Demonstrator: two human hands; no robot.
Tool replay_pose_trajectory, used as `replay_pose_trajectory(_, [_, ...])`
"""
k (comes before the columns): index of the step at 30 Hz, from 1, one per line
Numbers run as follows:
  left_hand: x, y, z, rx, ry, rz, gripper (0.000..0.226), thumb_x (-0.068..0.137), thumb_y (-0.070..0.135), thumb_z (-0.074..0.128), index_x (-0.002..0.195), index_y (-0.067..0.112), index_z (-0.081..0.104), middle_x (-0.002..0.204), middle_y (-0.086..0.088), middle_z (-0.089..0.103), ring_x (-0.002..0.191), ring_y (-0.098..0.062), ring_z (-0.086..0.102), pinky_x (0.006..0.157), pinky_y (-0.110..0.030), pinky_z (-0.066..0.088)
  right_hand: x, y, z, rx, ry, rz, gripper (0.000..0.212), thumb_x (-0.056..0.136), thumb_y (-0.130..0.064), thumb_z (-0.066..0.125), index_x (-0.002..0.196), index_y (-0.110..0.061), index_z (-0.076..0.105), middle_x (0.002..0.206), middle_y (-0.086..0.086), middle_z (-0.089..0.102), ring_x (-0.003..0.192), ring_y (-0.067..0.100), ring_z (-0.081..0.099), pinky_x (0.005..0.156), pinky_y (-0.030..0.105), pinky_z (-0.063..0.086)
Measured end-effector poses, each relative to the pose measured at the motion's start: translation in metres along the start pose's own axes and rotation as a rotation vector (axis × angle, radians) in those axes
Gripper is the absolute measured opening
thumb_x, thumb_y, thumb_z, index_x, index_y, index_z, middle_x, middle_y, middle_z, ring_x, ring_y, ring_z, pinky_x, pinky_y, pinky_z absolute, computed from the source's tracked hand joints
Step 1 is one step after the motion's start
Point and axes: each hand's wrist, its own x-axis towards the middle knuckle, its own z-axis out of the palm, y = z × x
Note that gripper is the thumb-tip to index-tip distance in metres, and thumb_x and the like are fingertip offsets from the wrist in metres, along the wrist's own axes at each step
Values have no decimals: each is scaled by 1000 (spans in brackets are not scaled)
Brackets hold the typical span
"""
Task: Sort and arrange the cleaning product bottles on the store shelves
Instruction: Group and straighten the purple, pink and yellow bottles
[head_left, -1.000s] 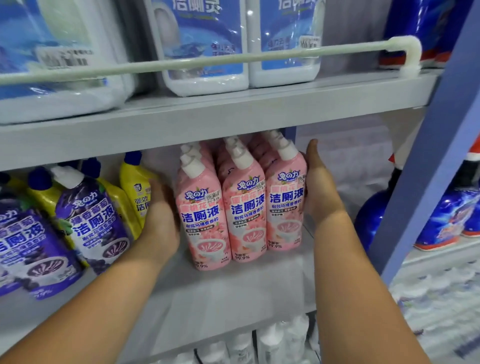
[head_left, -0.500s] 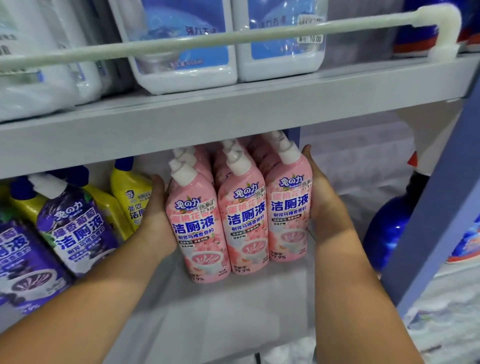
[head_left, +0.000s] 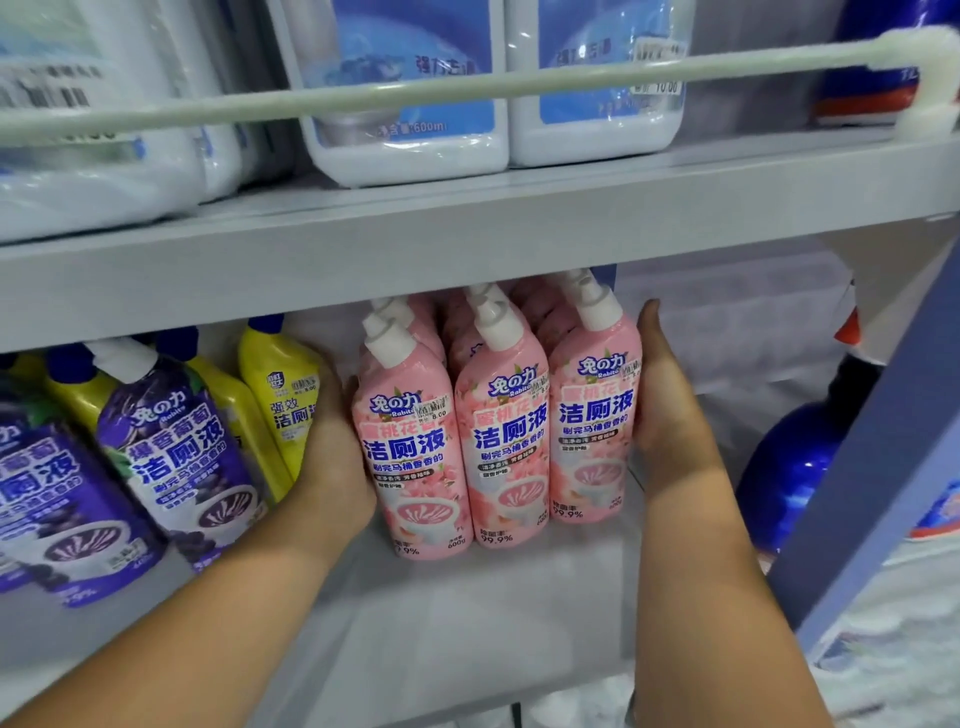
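While flanking pink bottles (head_left: 498, 415), left hand (head_left: 332, 457) presses one side; right hand (head_left: 670, 410), fingers straight, other.

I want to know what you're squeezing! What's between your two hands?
In the head view, the block of pink bottles stands between them, three across in front with more behind; the left hand and right hand press its sides.

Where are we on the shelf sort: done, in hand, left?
Done: pink bottles stand upright in three tight rows, labels forward. In hand: left hand and right hand press flat against the two sides of that block, squaring it. Left: purple bottles and yellow bottles to the left look tilted and loosely mixed; bare shelf shows in front of the pink block.
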Motion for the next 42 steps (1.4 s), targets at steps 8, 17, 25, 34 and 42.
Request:
replay_pose_trajectory(8, [-45,-59,-40,624,-21,325,95,75,33,83,155,36,30,135,15,66,122,-7,65,106,-44,49,-40,42,1,-523,252,-266,77,74,-7,88,137,-23,47,114,-5,73,97,4,72,72,20,56])
replay_pose_trajectory(17, [-49,-68,-18,573,74,418,80,81,-1,80,146,23,40,129,8,68,103,7,68,80,-6,50,-38,51,-3,-528,304,-299,85,69,1,89,133,-29,42,122,-2,69,102,6,72,82,25,60])
replay_pose_trajectory(25, [-43,-76,-10,544,162,450,104,58,8,97,141,30,39,133,5,64,114,-9,68,96,-37,58,-42,68,6,-530,413,-367,99,59,6,93,135,-27,39,128,-1,63,110,9,69,81,23,59])
replay_pose_trajectory(34, [-43,-78,-8,589,257,453,93,64,22,96,135,36,39,130,9,64,110,0,66,97,-32,56,-48,59,5,-584,411,-374,81,70,1,89,130,-27,42,119,-13,65,102,-3,68,78,15,55])
replay_pose_trajectory(42, [-45,-60,-27,625,126,361,61,72,29,91,118,44,55,114,18,72,100,8,68,87,-20,55,-64,64,23,-611,634,-370,95,73,-16,90,149,-16,33,138,-4,52,111,-6,59,90,9,48])
